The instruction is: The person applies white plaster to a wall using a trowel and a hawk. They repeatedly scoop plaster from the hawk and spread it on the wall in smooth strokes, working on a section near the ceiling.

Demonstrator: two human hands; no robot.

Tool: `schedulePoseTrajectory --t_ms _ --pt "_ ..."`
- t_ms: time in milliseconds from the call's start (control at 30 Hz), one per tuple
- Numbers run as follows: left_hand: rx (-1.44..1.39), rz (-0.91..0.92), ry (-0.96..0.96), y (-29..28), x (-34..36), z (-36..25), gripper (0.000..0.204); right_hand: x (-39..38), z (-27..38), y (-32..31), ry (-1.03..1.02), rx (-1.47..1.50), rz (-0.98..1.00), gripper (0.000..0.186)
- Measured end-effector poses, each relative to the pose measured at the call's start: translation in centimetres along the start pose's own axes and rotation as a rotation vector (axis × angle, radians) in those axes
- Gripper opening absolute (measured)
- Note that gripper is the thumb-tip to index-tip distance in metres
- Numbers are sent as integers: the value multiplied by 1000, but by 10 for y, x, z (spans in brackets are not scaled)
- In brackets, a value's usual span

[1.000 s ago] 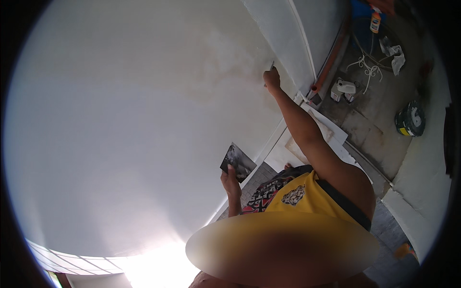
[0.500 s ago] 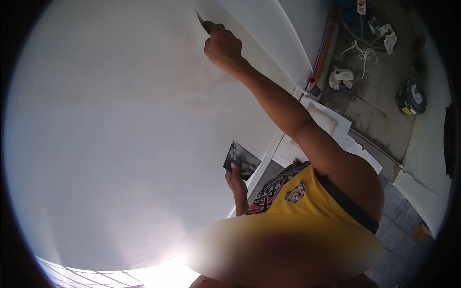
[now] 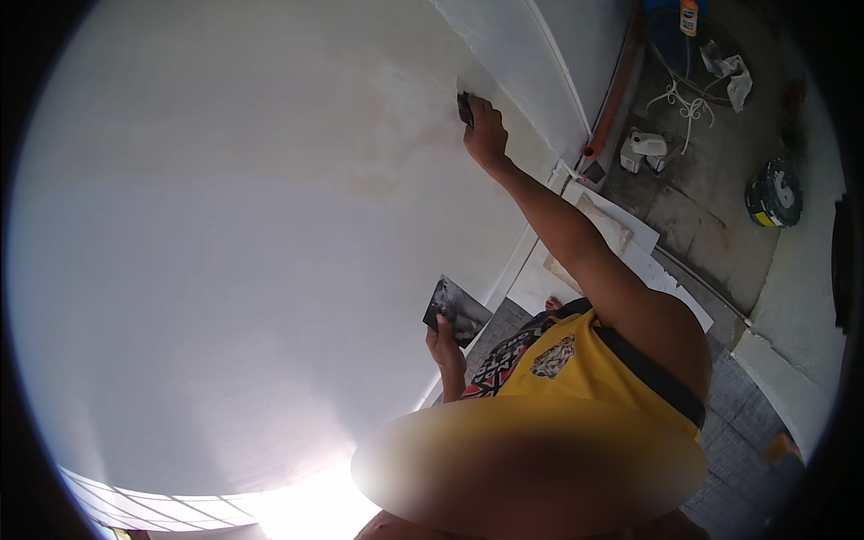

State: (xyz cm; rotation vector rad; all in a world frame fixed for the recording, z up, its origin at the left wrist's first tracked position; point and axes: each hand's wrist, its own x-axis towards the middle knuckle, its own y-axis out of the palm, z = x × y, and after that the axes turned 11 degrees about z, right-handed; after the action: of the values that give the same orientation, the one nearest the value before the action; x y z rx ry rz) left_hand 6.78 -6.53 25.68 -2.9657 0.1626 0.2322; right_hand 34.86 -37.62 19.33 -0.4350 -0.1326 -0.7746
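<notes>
The wall (image 3: 225, 225), white and broad, fills most of the view, with a faint tan patch near the top where the work goes on. The right hand (image 3: 486, 135) is stretched up at full arm's length and clamped on a scraper (image 3: 464, 106), its blade laid flat against the wall just beside the inner corner, which suits pressing or spreading along the surface. The left hand (image 3: 444, 340) sits low by the chest, closed on the bottom edge of a plate (image 3: 457, 310), a dark flat rectangle smeared with pale grey; it is tilted up toward the wall and well apart from the scraper, so it stays within reach of the blade without crowding the arm. On the floor (image 3: 711, 198) to the right lie white boards (image 3: 621, 234) leaning at the wall's foot, a reddish pipe (image 3: 612, 99) along the corner, a dark round tin (image 3: 774, 192), a small white jug (image 3: 646, 144), a loose white cord (image 3: 684, 103) and a crumpled rag (image 3: 733, 72). Nothing stands between scraper and wall; the boards crowd the footing beneath.
</notes>
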Motion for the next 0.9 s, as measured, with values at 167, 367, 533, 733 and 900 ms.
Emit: schedulePoseTrajectory --t_ms 167,367,533,733,900 --pt "36 91 -18 -11 5 4 41 -40 -16 -5 302 179 111 51" --pt "18 59 -39 -10 4 5 41 63 -7 -28 648 482 307 52" --pt "27 59 -55 -14 8 9 43 107 152 -70 271 153 202 56" --pt "39 61 32 -17 13 20 41 58 182 -126 -98 -36 56 51" --pt "-62 35 52 -11 12 22 38 70 85 -100 94 -85 -113 50"
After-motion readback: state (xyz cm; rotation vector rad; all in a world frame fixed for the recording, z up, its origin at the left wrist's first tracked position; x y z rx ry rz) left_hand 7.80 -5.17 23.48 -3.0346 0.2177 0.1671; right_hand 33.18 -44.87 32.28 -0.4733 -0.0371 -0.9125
